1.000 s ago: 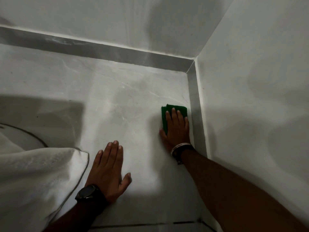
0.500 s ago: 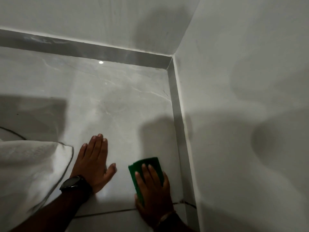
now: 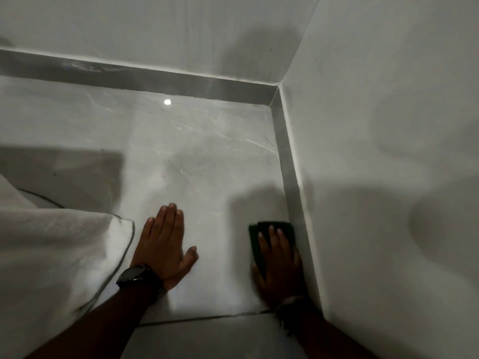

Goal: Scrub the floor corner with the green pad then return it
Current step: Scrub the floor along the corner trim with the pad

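Observation:
The green pad (image 3: 259,229) lies flat on the pale marble floor (image 3: 207,161), right beside the grey skirting (image 3: 290,177) of the right wall. My right hand (image 3: 280,265) presses down on the pad with fingers spread over it, so only its far and left edges show. My left hand (image 3: 166,244) rests palm down on the floor to the left, fingers together, holding nothing, with a black watch on the wrist. The floor corner (image 3: 272,104) where the two skirtings meet is farther ahead.
A white cloth with a dark hem (image 3: 57,255) covers the floor at the lower left, touching my left hand's side. White walls (image 3: 375,151) close the space at the back and right. A dark grout line (image 3: 197,320) crosses the floor near my wrists.
My right hand drew the pad back from near the corner toward me, then shifted it right against the skirting. My left hand stayed planted on the floor.

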